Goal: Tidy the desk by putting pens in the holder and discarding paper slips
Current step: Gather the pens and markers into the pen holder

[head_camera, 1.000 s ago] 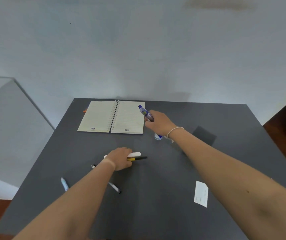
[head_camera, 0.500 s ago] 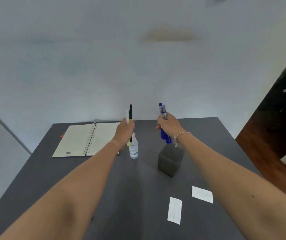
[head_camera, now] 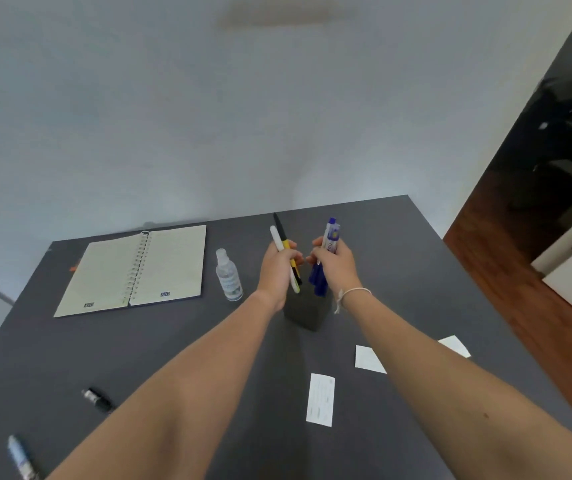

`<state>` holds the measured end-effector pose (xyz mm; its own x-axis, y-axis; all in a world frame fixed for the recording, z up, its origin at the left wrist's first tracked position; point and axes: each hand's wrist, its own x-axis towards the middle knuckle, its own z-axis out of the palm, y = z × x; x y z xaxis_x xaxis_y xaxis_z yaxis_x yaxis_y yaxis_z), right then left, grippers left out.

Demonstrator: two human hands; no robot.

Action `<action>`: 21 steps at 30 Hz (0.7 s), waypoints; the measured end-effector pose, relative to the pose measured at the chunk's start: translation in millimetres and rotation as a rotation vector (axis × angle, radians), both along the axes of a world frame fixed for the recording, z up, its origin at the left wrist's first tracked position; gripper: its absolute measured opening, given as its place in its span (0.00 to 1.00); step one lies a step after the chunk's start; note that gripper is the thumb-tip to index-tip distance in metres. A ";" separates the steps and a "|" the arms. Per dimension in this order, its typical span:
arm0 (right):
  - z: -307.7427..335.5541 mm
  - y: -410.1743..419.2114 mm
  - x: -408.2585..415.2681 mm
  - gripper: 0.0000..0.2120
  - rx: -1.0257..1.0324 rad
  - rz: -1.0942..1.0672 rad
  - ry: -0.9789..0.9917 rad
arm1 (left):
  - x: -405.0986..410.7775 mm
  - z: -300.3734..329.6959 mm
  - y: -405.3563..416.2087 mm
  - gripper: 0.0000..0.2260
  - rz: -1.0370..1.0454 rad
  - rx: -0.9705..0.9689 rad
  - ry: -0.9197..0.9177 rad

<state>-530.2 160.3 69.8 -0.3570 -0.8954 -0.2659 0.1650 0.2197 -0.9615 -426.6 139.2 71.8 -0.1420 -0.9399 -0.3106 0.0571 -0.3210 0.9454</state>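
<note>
So right now both hands are over the dark grey square pen holder (head_camera: 307, 311), which sits mid-desk, right of the clear plastic spray bottle (head_camera: 229, 276). Left hand (head_camera: 275, 268) has its fingers wrapped around a white pen and a black-and-yellow pen (head_camera: 286, 252), tips angled down toward the holder's mouth. Right hand (head_camera: 334, 263) is clenched on a bunch of blue pens (head_camera: 329, 244), whose lower ends look to be at or just inside the opening. I'd call this the drop-in step for the pens.

Next move, I reckon: ease both bunches straight down and let go, without knocking the holder, since it's light-looking and the two hands are crowding it. Can't see inside the holder, so no idea if anything is already in there.

Still plenty left. A black marker (head_camera: 97, 400) and a light blue pen (head_camera: 20, 457) lie on the near-left of the dark grey desk (head_camera: 70, 358). Three white paper slips are on the near right: one (head_camera: 319, 399) nearest, another (head_camera: 367, 358) partly under the right forearm, a third (head_camera: 455, 345) toward the right edge. An open spiral notebook (head_camera: 139, 271) sits far left. No bin in view for the slips.
</note>
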 end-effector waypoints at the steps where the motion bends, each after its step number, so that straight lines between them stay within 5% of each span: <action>1: -3.8 1.4 -0.8 0.10 0.000 -0.002 0.007 | -1.5 -1.9 0.9 0.07 0.007 -0.003 -0.006; 13: -10.2 6.3 -1.5 0.06 -0.048 -0.009 0.171 | -1.2 -6.3 1.9 0.11 0.063 -0.105 -0.059; 21: -2.9 11.3 -11.3 0.04 -0.076 -0.184 0.082 | 17.2 -7.9 -3.2 0.09 0.111 -0.067 -0.034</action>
